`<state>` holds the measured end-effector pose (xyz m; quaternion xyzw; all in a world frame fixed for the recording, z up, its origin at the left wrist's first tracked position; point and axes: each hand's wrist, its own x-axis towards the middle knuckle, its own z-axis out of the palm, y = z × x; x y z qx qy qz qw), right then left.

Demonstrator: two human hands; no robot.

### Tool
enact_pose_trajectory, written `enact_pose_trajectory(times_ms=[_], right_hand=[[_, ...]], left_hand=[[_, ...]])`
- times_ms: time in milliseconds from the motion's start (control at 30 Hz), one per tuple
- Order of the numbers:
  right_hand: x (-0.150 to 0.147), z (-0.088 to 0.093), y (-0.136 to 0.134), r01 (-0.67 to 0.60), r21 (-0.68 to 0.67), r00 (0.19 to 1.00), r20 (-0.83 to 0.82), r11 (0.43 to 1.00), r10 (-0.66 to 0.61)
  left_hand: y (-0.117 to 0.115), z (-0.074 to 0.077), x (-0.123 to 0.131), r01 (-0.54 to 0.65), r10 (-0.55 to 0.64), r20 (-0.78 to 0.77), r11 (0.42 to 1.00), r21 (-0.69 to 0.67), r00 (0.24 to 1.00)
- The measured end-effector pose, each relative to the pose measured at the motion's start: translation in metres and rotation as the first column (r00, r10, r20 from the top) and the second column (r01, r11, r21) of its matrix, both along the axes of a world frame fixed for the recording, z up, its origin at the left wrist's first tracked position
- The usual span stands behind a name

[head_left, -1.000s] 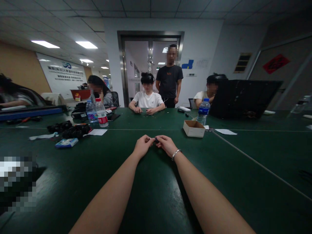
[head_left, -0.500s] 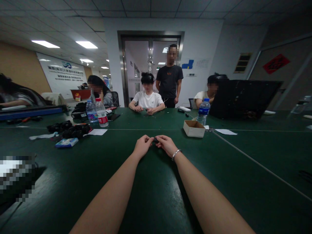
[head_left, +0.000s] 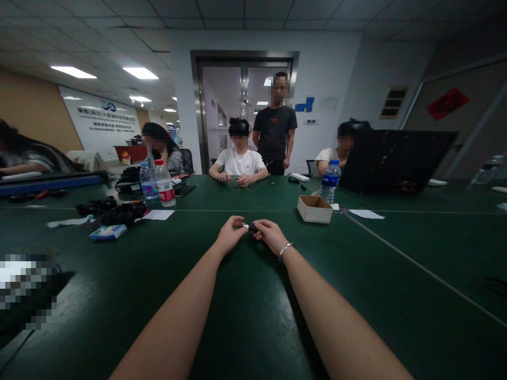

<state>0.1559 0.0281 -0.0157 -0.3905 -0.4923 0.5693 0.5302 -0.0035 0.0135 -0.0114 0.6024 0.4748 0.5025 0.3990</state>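
Head view. Both bare hands meet over the middle of the green tabletop (head_left: 245,303), forearms reaching forward from the near edge.

Right hand (head_left: 271,235): grip closed, thumb and fingers pinching a small black object (head_left: 252,227) by its dark end. Silver bracelet (head_left: 285,252) on this wrist. The object lies crosswise between the hands, a pale, silvery end pointing at the left hand (head_left: 229,235). Too small to identify further.

Left hand: grip narrow but parted, forefinger raised above the thumb; thumb tip at the silvery end. Whether it touches cannot be told.

Surroundings: open cardboard box (head_left: 316,212) beyond the hands and to the right; blue-capped water bottle (head_left: 330,182) upright just behind it. To the left, a red-capped bottle (head_left: 165,186) stands beside a second clear bottle (head_left: 148,183). Nearer, a tangle of black gear (head_left: 121,213), with a blue-and-white packet (head_left: 108,232) in front of it and a sheet of white paper (head_left: 159,215) at its right.

Across the tabletop: person in a white T-shirt (head_left: 241,161), seated, forearms resting on the far edge; person in a dark T-shirt (head_left: 274,134) standing behind. Large black monitor (head_left: 398,161) at far right.
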Motion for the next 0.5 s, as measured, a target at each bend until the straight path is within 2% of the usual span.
enact_pose_trajectory(times_ms=[67,167,300,400,500], right_hand=[[0.0001,0.0000,-0.0004,0.000,-0.003,1.000,0.007,1.000,0.000],[0.0001,0.0004,-0.0010,-0.005,0.003,1.000,0.010,1.000,0.005],[-0.0002,0.0016,-0.0016,-0.007,0.004,1.000,0.007,1.000,0.007],[-0.0003,0.0026,-0.0018,-0.005,-0.011,1.000,0.004,1.000,0.005],[-0.0003,0.0031,-0.0020,-0.006,-0.015,1.000,0.013,1.000,0.006]], left_hand=[[0.0004,0.0003,0.0005,-0.019,0.017,-0.038,0.999,-0.051,0.999],[0.0012,-0.0005,-0.0002,-0.007,0.002,-0.086,0.999,-0.053,0.996],[0.0021,-0.0025,-0.0030,0.042,-0.038,-0.072,0.998,0.049,0.997],[0.0017,-0.0027,-0.0037,0.036,-0.024,-0.082,0.988,0.147,0.996],[0.0019,-0.0036,-0.0029,0.021,-0.008,-0.071,0.984,0.176,0.997]])
